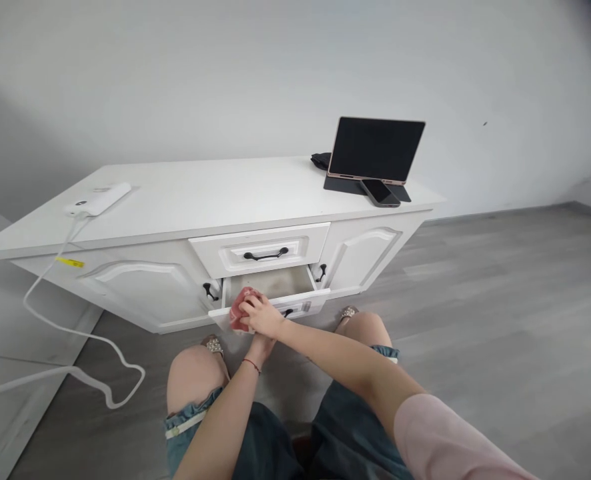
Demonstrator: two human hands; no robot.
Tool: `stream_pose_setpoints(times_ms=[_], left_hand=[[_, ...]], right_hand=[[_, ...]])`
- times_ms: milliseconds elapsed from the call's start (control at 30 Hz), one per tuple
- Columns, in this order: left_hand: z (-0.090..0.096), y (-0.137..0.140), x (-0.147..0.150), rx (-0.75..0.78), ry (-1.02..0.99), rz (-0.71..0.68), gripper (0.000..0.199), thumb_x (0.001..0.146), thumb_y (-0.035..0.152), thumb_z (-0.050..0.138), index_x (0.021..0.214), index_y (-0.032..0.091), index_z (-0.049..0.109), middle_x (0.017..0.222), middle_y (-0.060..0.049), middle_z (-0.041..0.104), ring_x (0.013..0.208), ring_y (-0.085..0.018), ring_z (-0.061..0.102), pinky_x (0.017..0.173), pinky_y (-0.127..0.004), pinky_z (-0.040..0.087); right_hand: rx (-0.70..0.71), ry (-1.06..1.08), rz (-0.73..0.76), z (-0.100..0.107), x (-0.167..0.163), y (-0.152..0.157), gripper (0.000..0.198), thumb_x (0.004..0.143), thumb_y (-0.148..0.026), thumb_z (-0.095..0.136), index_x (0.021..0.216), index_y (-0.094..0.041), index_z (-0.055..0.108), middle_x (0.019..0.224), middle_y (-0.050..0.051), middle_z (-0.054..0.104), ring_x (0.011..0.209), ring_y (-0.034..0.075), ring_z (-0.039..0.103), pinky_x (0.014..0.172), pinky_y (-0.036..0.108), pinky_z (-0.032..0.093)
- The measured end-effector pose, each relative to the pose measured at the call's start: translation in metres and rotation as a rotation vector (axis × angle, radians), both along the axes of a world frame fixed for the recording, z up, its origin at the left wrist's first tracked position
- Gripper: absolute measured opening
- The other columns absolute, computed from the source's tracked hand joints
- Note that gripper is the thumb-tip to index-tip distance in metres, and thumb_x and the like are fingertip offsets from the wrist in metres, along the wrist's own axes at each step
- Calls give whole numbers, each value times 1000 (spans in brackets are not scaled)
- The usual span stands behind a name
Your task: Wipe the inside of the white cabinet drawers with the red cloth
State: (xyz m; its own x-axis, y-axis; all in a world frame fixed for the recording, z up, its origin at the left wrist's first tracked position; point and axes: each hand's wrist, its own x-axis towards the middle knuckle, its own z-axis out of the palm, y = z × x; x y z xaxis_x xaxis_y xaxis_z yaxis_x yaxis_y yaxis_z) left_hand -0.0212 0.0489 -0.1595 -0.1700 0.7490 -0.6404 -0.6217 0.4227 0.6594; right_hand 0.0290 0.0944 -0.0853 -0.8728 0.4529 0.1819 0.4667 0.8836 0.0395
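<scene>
In the head view, my right hand (260, 315) presses a pink-red cloth (237, 312) against the left end of the lower drawer's front, its fingers curled over the fabric. The lower drawer (303, 308) is pulled out, and its pale inside shows. Just below, my left hand (262, 345), with a red string at the wrist, reaches up by the drawer front. Its fingers are hidden behind my right hand and wrist, so I cannot tell what they touch. Above, the upper drawer (210, 255) has a black handle (266, 256).
The white cabinet (215, 193) bears a tablet on a stand (378, 148), a phone (379, 193), a black folded item (320, 160) and a white power strip (100, 199). Its cord (83, 337) hangs down on the left. My knees flank the drawer above the grey floor (500, 320).
</scene>
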Motion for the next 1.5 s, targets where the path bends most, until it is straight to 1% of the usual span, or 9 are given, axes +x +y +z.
stream_pose_setpoints(times_ms=[133,300,433,600,800,1067,1200,1367,1500], left_hand=[[-8,-4,-2,-13,-75,13,23,79,-1,56,86,21,58,87,-2,68,92,-17,67,75,-28,50],[-6,-7,-1,-33,-122,13,26,75,-1,61,74,22,48,79,0,66,79,-15,68,74,-28,49],[1,-8,0,-53,-115,11,22,79,7,62,75,22,47,89,0,66,86,-16,70,78,-29,48],[3,-3,-1,-117,-56,-12,12,87,26,61,84,23,50,113,-4,63,101,-20,69,80,-31,47],[4,2,1,-169,16,-21,14,87,30,61,84,24,48,124,-5,60,112,-20,64,88,-33,45],[10,1,1,-173,46,-37,14,87,29,60,83,24,47,123,-6,63,112,-20,65,83,-31,46],[11,1,2,-170,50,-40,15,87,30,60,82,24,48,122,-6,64,110,-20,66,82,-31,46],[12,0,2,-169,51,-36,14,86,28,61,82,24,48,114,-5,66,104,-19,68,85,-32,45],[11,0,2,-180,47,-37,11,89,27,58,84,23,49,117,-7,65,101,-18,68,84,-31,45]], right_hand=[[1,-24,-42,-2,41,5,25,95,-32,51,110,-24,69,129,8,52,131,34,30,102,53,35],[-32,-68,-77,0,99,14,26,94,-30,51,114,-28,68,130,8,51,133,34,29,100,50,37],[11,-63,-133,-3,143,14,27,93,-31,54,117,-31,67,125,7,54,129,31,34,106,50,31],[40,-32,-349,-15,178,-1,28,93,-33,55,118,-34,66,122,8,56,124,30,36,102,52,29],[-41,27,-597,-32,176,-18,27,95,-34,51,115,-34,69,117,9,58,114,29,39,98,50,28],[-173,37,-606,-43,175,-23,37,97,-28,45,128,-35,63,119,11,57,114,30,39,95,51,31],[-190,69,-694,-51,170,-29,36,96,-26,44,125,-35,64,117,12,56,113,30,41,92,49,34],[-387,484,-1010,-77,147,-40,33,85,-15,55,113,-29,67,111,11,55,109,28,47,91,45,41],[-540,780,-1140,-102,120,-42,37,76,-6,50,110,-18,60,114,11,51,103,23,54,91,39,47]])
